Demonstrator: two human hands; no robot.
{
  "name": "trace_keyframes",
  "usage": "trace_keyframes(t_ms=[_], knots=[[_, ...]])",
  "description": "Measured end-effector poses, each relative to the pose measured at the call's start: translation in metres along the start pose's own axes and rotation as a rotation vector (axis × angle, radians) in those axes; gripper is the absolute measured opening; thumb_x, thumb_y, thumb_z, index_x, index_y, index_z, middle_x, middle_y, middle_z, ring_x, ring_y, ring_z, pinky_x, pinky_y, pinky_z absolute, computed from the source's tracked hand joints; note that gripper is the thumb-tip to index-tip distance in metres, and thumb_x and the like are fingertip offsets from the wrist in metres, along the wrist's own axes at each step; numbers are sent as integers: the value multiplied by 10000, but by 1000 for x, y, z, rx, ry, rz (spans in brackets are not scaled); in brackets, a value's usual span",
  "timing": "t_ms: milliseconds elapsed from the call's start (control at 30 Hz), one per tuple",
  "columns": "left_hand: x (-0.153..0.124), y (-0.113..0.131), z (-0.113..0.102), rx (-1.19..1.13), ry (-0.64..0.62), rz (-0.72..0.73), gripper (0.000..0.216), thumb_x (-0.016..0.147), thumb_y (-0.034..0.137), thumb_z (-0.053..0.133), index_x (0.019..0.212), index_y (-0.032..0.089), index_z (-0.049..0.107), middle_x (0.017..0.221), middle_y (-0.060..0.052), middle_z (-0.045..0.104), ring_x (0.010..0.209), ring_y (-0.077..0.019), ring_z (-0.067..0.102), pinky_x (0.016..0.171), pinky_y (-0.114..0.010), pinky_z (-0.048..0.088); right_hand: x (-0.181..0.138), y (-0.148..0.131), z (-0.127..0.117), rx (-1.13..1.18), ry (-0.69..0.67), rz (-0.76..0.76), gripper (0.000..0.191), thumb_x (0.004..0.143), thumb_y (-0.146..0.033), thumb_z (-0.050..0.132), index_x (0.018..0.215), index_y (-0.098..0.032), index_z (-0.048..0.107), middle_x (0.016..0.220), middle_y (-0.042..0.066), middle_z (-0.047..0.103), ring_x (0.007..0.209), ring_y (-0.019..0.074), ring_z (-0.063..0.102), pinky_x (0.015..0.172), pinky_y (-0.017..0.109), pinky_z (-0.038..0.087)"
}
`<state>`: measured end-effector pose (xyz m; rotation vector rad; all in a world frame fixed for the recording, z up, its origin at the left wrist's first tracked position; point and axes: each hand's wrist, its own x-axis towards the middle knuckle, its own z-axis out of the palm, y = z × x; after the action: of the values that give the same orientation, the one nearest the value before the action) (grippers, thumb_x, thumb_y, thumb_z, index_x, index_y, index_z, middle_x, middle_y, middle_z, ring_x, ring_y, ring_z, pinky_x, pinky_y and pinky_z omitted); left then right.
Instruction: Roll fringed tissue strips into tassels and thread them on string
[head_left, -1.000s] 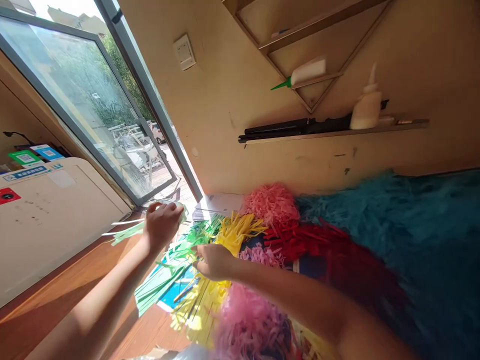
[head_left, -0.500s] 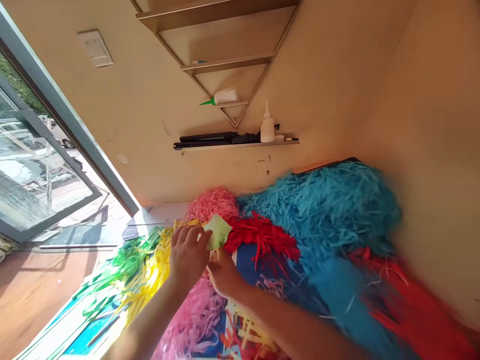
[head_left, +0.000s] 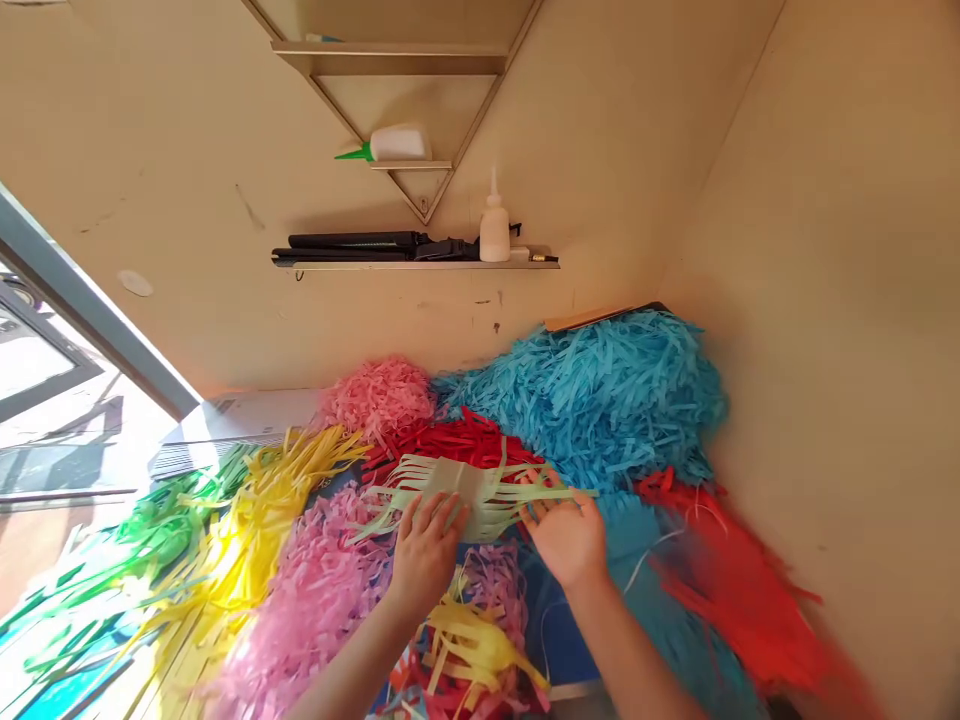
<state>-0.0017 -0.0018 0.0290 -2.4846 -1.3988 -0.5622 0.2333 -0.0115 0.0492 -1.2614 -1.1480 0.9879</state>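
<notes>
Both hands spread a pale green fringed paper strip flat: left hand fingers pressing its middle, right hand fingers splayed on its right fringe. Next likely smoothing.

The fringed paper piece lay under both hands, before the shredded-paper heap. A shelf hung behind, carrying a glue bottle.

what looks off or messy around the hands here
Nothing looks damaged. The fringed paper is heaped loosely by colour, blue pile against the corner, yellow strips and pink pile spilling into each other. The left hand and right hand spread a pale green fringed piece flat. One glue bottle lies on its side on the shelf.
</notes>
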Motion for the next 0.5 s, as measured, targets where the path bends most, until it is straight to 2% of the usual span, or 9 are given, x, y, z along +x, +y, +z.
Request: trace_keyframes(t_ms=[100,133,167,200,233,300,333,400,500], knots=[[2,14,13,-88,-233,87,421,896,102,494,1265,218,657,1390,-112,602,1352,-293,485,1157,-493,306,-22,9,-34,-223,574,-112,525,968,-424,261,1448,-240,365,1286,156,594,1178,296,588,910,516,490],[3,19,15,-114,-300,85,420,894,102,491,1273,188,650,1388,-136,598,1350,-299,488,1151,-495,322,-30,9,-35,-339,670,-202,522,951,-419,357,1438,-234,372,1344,162,553,1243,306,538,972,540,449],[5,25,17,-135,-349,75,420,896,103,485,1282,163,641,1385,-156,595,1341,-304,499,1141,-495,341,-37,9,-32,-476,634,-311,513,932,-396,434,1417,-232,400,1389,162,519,1304,312,483,1041,561,386],[6,32,18,-152,-381,67,424,898,102,478,1292,142,629,1381,-170,595,1323,-304,519,1123,-487,369,-41,8,-24,-615,472,-418,498,910,-360,493,1388,-233,439,1416,154,504,1346,314,439,1103,575,308],[7,38,19,-164,-397,61,426,899,100,472,1299,127,618,1373,-181,599,1298,-301,544,1095,-471,406,-43,9,-14,-734,224,-495,480,885,-315,532,1355,-235,479,1415,141,516,1356,311,430,1145,579,235],[8,47,18,-181,-422,48,418,895,94,472,1288,111,614,1327,-196,631,1222,-291,608,1017,-437,476,-39,15,7,-866,-279,-502,480,831,-222,572,1309,-223,526,1339,117,602,1286,284,515,1184,553,158],[8,48,17,-189,-438,41,406,887,89,480,1266,115,625,1276,-194,665,1162,-285,646,990,-429,492,-33,20,15,-894,-451,-456,479,814,-179,571,1290,-206,541,1274,107,652,1218,260,574,1190,521,159],[5,45,13,-207,-467,25,363,863,77,507,1182,147,667,1143,-163,731,1049,-274,695,988,-441,482,-20,32,23,-929,-618,-353,418,803,-106,547,1211,-186,592,1123,79,726,1072,212,652,1175,437,215],[-3,25,8,-249,-500,-8,283,865,98,528,1042,216,714,994,-90,770,970,-251,710,979,-424,462,-3,45,16,-964,-652,-272,328,830,-65,514,1083,-212,661,1026,34,752,1003,179,665,1094,348,308]])
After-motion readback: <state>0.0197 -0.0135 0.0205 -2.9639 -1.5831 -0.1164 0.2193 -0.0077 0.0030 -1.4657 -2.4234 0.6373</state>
